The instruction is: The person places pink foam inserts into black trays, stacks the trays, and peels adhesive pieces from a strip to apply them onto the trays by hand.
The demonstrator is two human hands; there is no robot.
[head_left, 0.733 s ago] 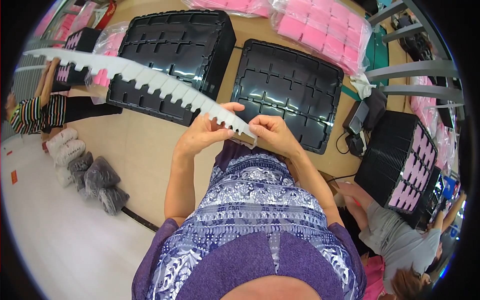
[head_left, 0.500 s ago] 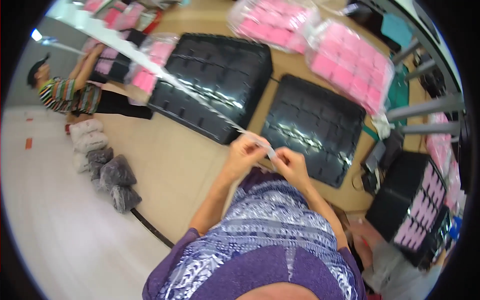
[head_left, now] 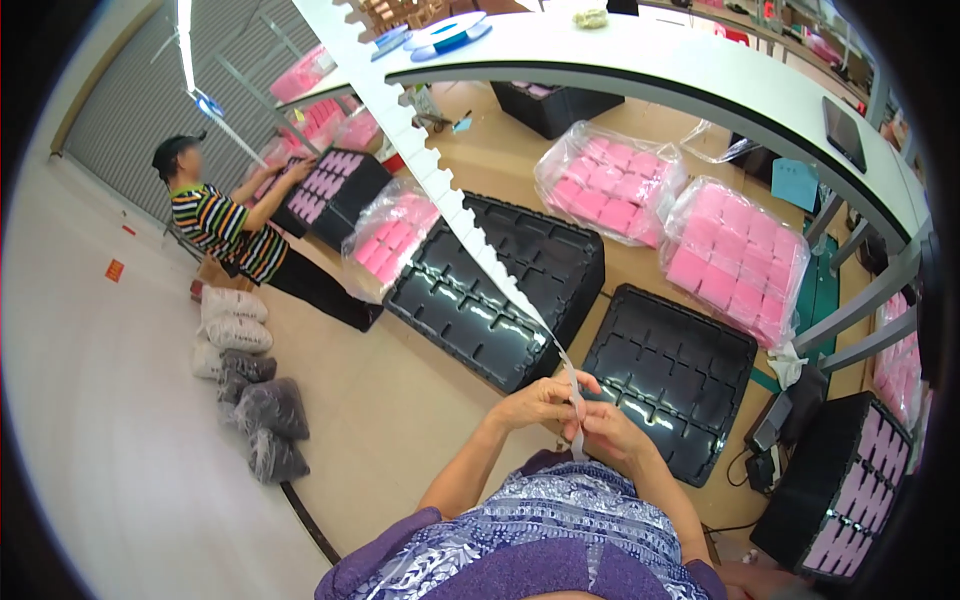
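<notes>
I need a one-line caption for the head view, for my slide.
Both hands hold a white notched strip above black trays.

Bright, even overhead light fills the workroom – a ceiling strip lamp (head_left: 184, 40) flares white, glare streaks the glossy black trays (head_left: 500, 290), and fisheye distortion bends edges into a dark rim

The long notched strip (head_left: 450, 200) looks like thin white plastic or card — matt, can't tell which. Black trays (head_left: 668, 385) are glossy moulded plastic. Pink pads sit in crinkly clear plastic bags (head_left: 737, 258) — shiny. Tabletop (head_left: 400, 400) looks like smooth tan wood.
</notes>
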